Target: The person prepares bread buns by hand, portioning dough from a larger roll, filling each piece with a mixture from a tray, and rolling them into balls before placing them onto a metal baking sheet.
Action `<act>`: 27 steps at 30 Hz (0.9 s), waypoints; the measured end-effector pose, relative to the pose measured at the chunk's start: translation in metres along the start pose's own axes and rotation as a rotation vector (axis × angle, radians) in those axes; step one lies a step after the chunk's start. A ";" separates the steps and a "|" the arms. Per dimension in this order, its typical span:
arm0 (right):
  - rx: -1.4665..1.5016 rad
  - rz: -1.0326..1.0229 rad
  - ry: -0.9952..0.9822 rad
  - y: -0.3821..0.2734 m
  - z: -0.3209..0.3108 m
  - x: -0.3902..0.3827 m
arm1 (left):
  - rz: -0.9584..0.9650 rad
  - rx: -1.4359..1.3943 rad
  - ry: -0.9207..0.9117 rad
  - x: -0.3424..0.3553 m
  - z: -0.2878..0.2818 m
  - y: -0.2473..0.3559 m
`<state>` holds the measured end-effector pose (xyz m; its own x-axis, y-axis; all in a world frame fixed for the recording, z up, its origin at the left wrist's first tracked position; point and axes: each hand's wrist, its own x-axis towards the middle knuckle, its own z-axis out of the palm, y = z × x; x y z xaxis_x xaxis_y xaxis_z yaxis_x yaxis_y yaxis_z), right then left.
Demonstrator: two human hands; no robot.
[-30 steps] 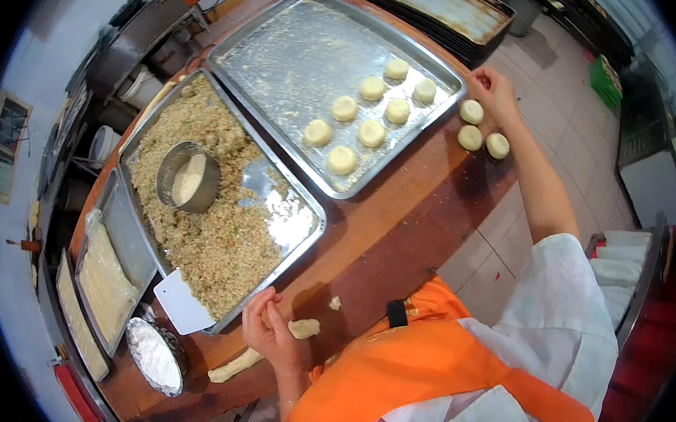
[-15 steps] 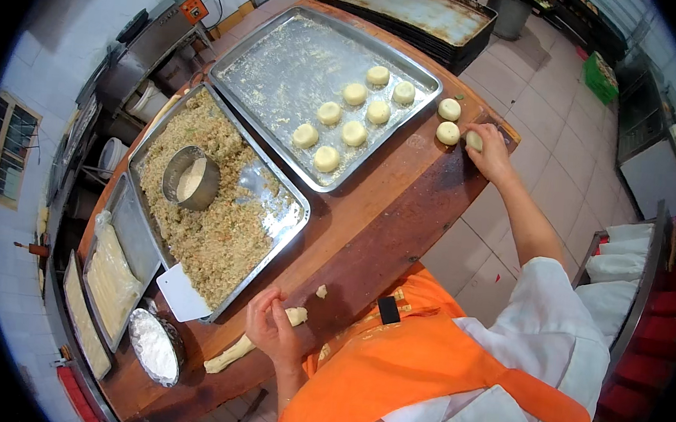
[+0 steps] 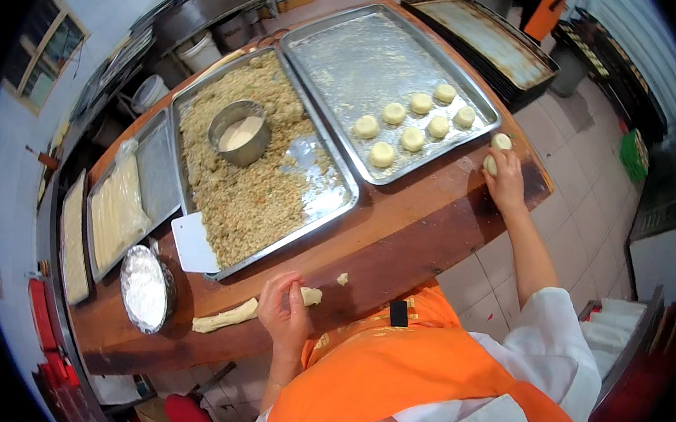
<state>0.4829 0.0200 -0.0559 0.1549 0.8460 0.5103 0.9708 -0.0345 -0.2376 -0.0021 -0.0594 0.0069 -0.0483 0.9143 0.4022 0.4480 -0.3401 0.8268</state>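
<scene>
Pale wall (image 3: 15,180) with framed window (image 3: 45,51), tiled floor (image 3: 583,173) around a wooden table (image 3: 407,228)

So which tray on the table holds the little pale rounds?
The large metal tray furthest right on the table, beside the heaped tray of crumbly mixture. Eight pale rounds sit in it; the other trays there hold none.

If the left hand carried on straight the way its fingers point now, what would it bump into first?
Probably the near rim of the metal tray holding the grainy mixture. The left hand points toward it, though its height is hard to judge.
</scene>
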 end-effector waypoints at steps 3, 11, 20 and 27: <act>0.149 -0.139 0.114 -0.026 -0.002 0.028 | -0.021 0.011 0.011 0.003 -0.005 -0.006; 0.493 -0.163 -0.183 -0.151 0.075 0.179 | -0.066 0.016 0.103 0.022 -0.017 -0.020; 0.342 -0.215 -0.500 -0.200 0.170 0.223 | -0.179 0.111 0.169 0.027 -0.035 -0.040; 0.496 -0.019 -0.659 -0.189 0.180 0.247 | -0.165 0.078 0.163 0.041 -0.027 -0.046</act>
<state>0.3050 0.3311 -0.0336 -0.1500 0.9881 -0.0349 0.7545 0.0916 -0.6498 -0.0485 -0.0121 -0.0043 -0.2670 0.9063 0.3275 0.4895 -0.1652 0.8562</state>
